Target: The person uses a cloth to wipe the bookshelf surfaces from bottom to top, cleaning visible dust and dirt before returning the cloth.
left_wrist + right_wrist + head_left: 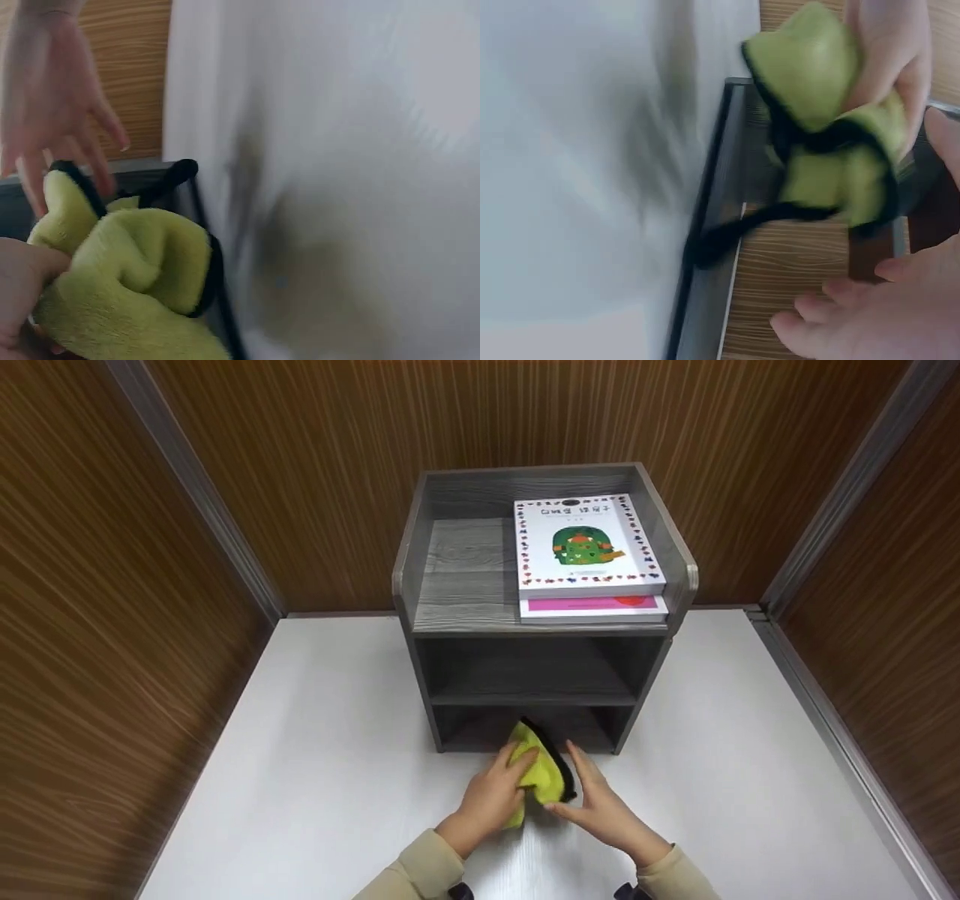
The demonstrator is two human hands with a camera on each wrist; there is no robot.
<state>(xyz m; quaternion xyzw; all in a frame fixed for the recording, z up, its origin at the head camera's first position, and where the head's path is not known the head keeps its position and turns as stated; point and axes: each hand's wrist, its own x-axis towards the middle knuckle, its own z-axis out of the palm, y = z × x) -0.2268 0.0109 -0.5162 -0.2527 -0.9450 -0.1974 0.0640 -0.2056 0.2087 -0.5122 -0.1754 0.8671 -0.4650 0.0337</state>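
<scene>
A yellow-green cloth [541, 777] with a black edge hangs bunched in front of the shelf's lowest compartment. My left hand [491, 793] grips it from the left side, fingers curled into the fabric. In the left wrist view the plush cloth [142, 277] is folded over itself beside my thumb. My right hand [604, 808] is just right of the cloth, thumb and fingers spread; in the right wrist view its fingers [829, 300] stand apart from the cloth [810, 75]. A dark loop trails from the cloth's edge.
A grey wooden shelf unit [534, 631] stands on the white table [330, 750]. On its top, to the right, a picture book [585, 544] lies on another book [592, 610]. Brown wood-grain panels [315, 472] with metal corner strips enclose the table at the back and sides.
</scene>
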